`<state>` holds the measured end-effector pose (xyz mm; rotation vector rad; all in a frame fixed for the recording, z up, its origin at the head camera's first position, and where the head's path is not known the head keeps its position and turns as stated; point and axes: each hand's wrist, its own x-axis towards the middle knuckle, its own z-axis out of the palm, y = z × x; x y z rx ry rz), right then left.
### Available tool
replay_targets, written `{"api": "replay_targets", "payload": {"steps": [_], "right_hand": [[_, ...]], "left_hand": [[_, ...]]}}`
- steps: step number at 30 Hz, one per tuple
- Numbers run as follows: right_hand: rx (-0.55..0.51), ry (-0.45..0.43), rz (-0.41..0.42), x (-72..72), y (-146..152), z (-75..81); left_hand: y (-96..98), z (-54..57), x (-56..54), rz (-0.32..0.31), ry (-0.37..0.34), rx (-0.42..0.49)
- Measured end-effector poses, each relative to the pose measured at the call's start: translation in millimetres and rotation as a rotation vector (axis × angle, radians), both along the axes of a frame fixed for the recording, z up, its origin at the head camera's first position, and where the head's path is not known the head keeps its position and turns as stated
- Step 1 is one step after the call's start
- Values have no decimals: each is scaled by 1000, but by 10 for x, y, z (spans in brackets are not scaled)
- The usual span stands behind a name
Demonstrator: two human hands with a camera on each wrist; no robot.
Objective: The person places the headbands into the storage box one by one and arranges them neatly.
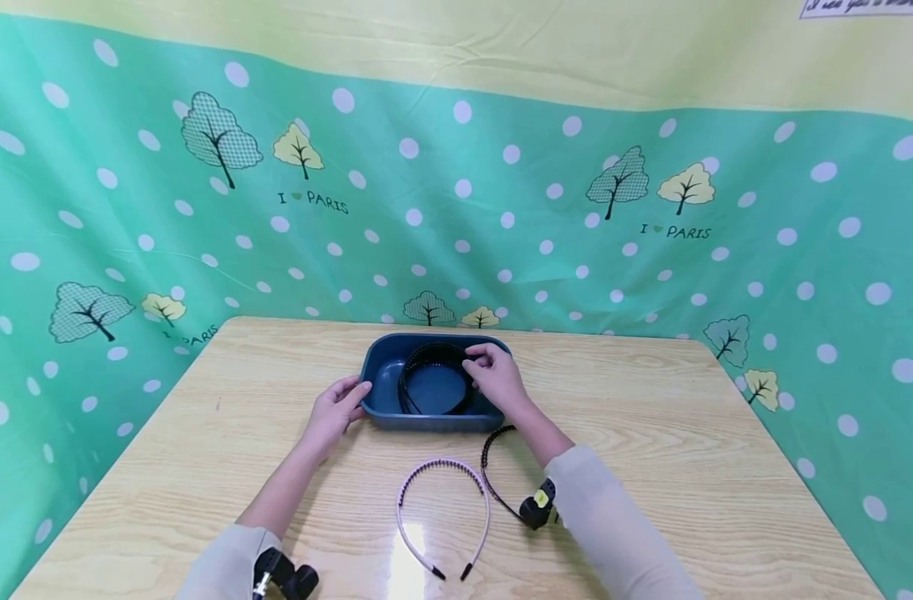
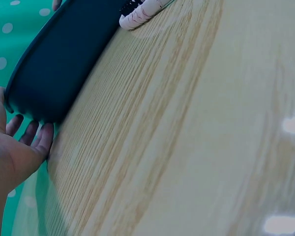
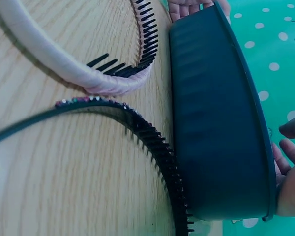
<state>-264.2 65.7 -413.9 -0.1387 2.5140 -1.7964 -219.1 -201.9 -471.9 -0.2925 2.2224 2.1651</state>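
A dark blue plastic basin (image 1: 433, 423) stands on the table. My left hand (image 1: 339, 408) grips its left end, thumb at the rim and the other fingers against the outside wall. Inside the basin lies a black toothed headband (image 1: 406, 379), perhaps more than one overlapping. My right hand (image 1: 495, 379) is over the basin's right side, its fingertips beside the headband's curve. In the right wrist view, thumb and fingers (image 3: 291, 129) look spread apart, with no headband seen between them; the basin wall hides part of that hand.
Nearer on the wooden table (image 1: 621, 400) lie a pale pink headband (image 1: 400, 508) with dark teeth and tips, and a black headband (image 1: 486, 467) with small coloured stones, partly behind the right wrist camera (image 1: 534, 510). A green dotted cloth (image 1: 456, 208) hangs behind the table.
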Motion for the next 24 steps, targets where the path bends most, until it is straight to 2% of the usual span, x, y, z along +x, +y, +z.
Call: {"api": "replay_targets", "payload": {"steps": [6,17,24], "right_hand": [[35,19,22,19,36,43],[228,101,68,80,192,170],[300,99,66,123,354,234]], "left_hand": [[-2,0,2,2,-1,2],[14,35,20,-1,-2,2],[4,10,6,-7,-1,0]]}}
